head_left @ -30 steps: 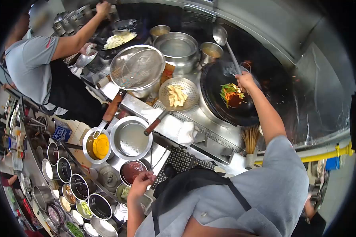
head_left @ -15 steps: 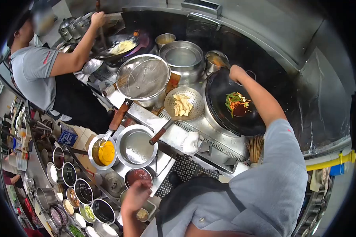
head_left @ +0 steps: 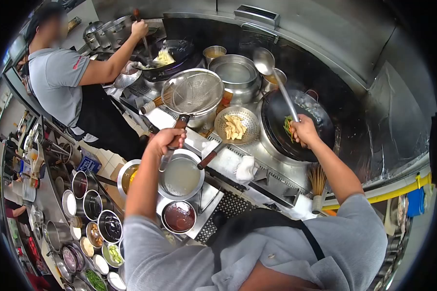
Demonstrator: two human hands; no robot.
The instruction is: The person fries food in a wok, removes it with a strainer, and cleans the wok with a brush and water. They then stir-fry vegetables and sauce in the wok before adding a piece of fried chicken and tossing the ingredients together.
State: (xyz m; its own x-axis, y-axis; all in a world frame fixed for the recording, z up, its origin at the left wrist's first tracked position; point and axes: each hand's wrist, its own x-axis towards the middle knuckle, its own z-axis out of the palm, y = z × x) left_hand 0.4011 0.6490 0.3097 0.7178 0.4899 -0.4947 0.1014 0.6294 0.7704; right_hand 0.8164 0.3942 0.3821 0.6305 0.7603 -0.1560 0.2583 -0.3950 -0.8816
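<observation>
My right hand (head_left: 303,131) is wrapped round the handle of a long metal ladle (head_left: 287,99), whose bowl is raised beyond the wok beside a small metal pot (head_left: 279,77). Under that hand, the black wok (head_left: 306,151) holds green vegetable strips (head_left: 289,127), partly covered by my fingers. My left hand (head_left: 169,140) grips a wooden-handled utensil (head_left: 181,122); its metal shaft shows below my fist, but its head is hidden. Just below lies a pan of cloudy liquid (head_left: 182,177). My left forearm partly covers a pan of yellow liquid (head_left: 129,177).
A perforated strainer (head_left: 220,127) with pale pieces rests between the woks. Nearby stand a mesh sieve (head_left: 194,92), a large pot (head_left: 234,75) and a bamboo brush (head_left: 317,179). A bowl of dark red sauce (head_left: 178,217) sits before me. A co-worker (head_left: 58,72) tosses food left.
My left hand has moved up and taken hold of the wooden handle. My right hand has moved down over the wok, with the ladle bowl now lifted. The view has shifted.
</observation>
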